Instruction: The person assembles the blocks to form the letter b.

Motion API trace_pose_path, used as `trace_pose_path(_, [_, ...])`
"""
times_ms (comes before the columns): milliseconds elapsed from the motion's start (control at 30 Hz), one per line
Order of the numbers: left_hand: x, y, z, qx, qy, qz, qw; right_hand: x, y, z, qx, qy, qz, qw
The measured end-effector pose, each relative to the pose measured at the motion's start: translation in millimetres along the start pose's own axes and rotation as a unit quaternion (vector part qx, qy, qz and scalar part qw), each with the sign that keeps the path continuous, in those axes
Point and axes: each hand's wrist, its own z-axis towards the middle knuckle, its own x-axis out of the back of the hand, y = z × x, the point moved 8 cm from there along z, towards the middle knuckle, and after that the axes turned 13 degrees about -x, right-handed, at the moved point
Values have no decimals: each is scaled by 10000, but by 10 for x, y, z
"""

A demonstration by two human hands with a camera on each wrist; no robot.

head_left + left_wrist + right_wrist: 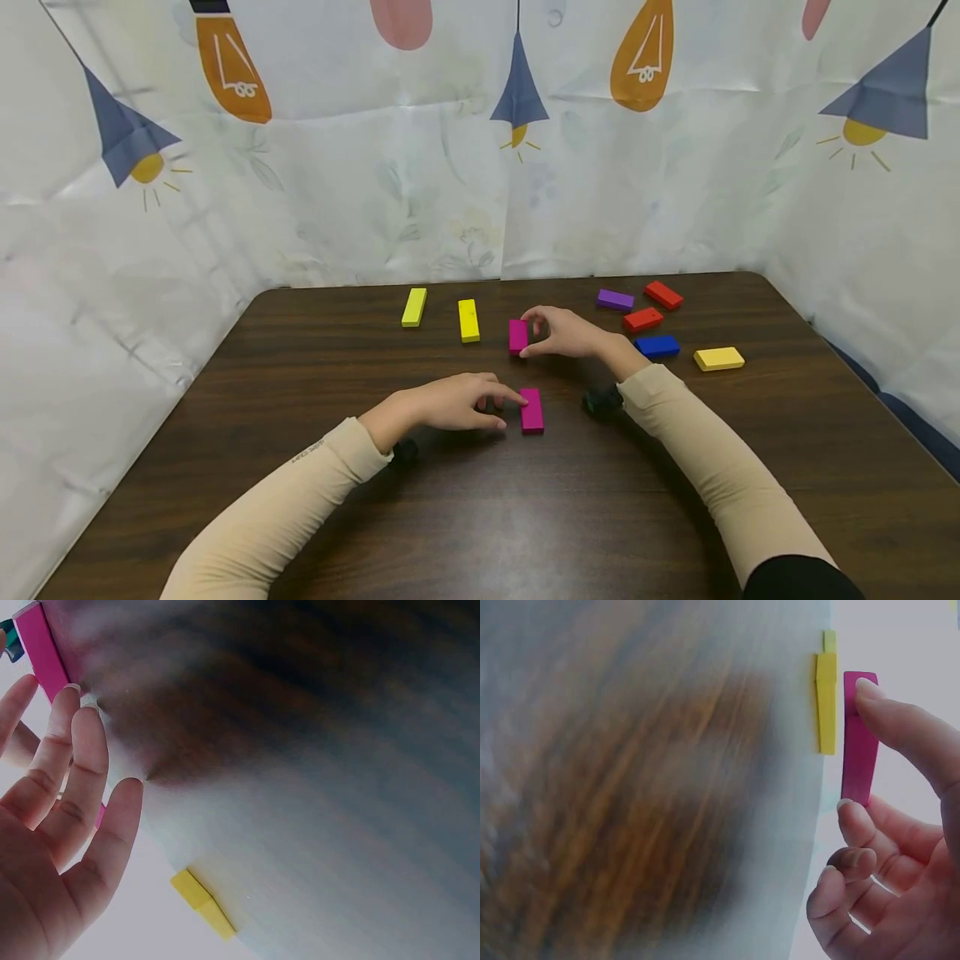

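Note:
My right hand (pixel 570 332) holds a magenta block (pixel 518 337) between thumb and fingers at its near and far ends. In the right wrist view the thumb lies on one end of this magenta block (pixel 860 754), with fingertips at the other. Closer to me, a second magenta block (pixel 532 412) lies on the dark wooden table (pixel 570 508). My left hand (pixel 456 402) is beside it, index fingertip at its left edge and thumb apart from it. In the left wrist view the fingers of the left hand (pixel 67 802) are loosely extended.
Two yellow blocks (pixel 468 321) lie left of the right hand. Beyond the right wrist are a purple block (pixel 616 300), two red blocks (pixel 642 320), a blue block (pixel 657 347) and another yellow block (pixel 718 359). A patterned white curtain (pixel 360 200) hangs behind the table.

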Motion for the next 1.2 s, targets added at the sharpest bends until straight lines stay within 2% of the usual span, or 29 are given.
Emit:
trace_pose_path(533, [-3, 23, -13, 23, 4, -109, 9999, -60, 34, -150, -119, -120, -15, 9999])
trace_pose_path(1200, [1, 32, -35, 88, 0, -124, 9999, -133, 3, -266, 57, -175, -48, 9998])
